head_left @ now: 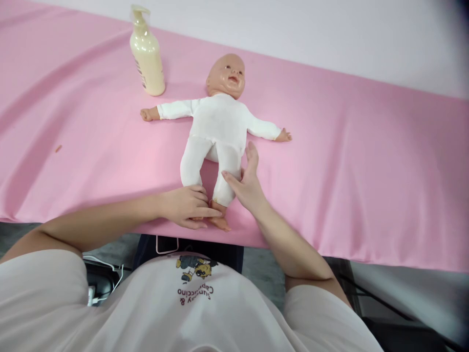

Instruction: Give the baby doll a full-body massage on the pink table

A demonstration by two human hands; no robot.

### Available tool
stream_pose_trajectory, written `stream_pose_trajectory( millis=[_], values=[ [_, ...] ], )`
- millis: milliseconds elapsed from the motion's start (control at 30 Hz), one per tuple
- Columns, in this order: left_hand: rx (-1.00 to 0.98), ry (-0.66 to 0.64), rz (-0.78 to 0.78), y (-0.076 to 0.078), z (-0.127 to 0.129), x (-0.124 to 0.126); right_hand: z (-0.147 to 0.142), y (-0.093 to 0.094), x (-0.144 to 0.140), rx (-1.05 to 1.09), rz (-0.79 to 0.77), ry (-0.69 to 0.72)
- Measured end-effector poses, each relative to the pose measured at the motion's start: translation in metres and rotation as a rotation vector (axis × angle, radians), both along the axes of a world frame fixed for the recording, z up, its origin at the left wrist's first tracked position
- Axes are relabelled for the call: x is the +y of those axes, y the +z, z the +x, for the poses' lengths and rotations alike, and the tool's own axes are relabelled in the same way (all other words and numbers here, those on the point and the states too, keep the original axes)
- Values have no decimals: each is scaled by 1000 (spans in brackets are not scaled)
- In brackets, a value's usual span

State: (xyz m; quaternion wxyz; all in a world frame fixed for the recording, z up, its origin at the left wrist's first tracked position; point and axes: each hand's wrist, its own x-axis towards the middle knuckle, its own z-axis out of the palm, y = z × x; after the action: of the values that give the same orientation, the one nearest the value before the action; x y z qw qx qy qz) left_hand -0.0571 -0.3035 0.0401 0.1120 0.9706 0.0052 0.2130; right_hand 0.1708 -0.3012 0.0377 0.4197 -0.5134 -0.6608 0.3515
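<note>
A baby doll with a white cloth body lies face up, its arms spread and its feet towards me. My left hand is closed over the foot and ankle on the left, hiding most of them, while one finger reaches to the other ankle. Against the doll's leg on the right, my right hand is open. Its thumb lies on top of that leg, with the fingers stretched out along the outer side. The bare foot on the right shows below my left fingers.
A pale yellow pump bottle stands upright beyond the doll's arm on the left. Pink cloth covers the table, with a small orange-brown bit on it at the left. A white wall rises behind; a phone shows below the front edge.
</note>
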Motion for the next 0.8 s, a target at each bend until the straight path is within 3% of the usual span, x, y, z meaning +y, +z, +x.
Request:
stream_pose_trajectory(
  millis=[267,567,800],
  values=[
    [-102,16,-19,1,-3,3,-2,-12,0,127,-15,-5],
    [-289,150,-48,3,-5,2,-14,11,-20,61,259,-58],
    [-383,193,-65,8,-5,3,-12,2,-22,-9,579,57]
  ],
)
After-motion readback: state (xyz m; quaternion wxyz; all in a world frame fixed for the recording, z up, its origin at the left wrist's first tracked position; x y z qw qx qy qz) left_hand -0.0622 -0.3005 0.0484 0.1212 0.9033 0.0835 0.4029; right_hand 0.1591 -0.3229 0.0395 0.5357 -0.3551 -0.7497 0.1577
